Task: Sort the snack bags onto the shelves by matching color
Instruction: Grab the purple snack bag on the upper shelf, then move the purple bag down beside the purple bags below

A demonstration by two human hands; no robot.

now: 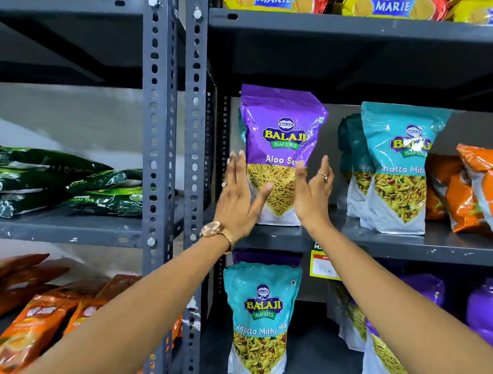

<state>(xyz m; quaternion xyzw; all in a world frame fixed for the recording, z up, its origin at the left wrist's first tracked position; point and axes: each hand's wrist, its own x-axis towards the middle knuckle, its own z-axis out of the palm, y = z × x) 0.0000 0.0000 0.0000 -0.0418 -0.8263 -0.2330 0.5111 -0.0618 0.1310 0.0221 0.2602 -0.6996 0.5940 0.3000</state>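
A purple Aloo Sev bag [280,131] stands upright at the left end of the middle shelf [378,243]. My left hand [240,198] is at its left edge and my right hand [313,192] at its right edge, both with fingers spread, palms facing the bag; thumbs lie across its front. To its right stand two teal Khatta Mitha bags [395,170]. On the shelf below, a teal bag [260,317] stands at the left, purple bags [483,310] at the right.
Orange bags [477,185] lean at the right end of the middle shelf. Yellow Marie biscuit packs [276,0] fill the top shelf. The left rack holds green tea packs [56,181] and orange packs [35,327] below. A grey slotted upright [197,128] divides the racks.
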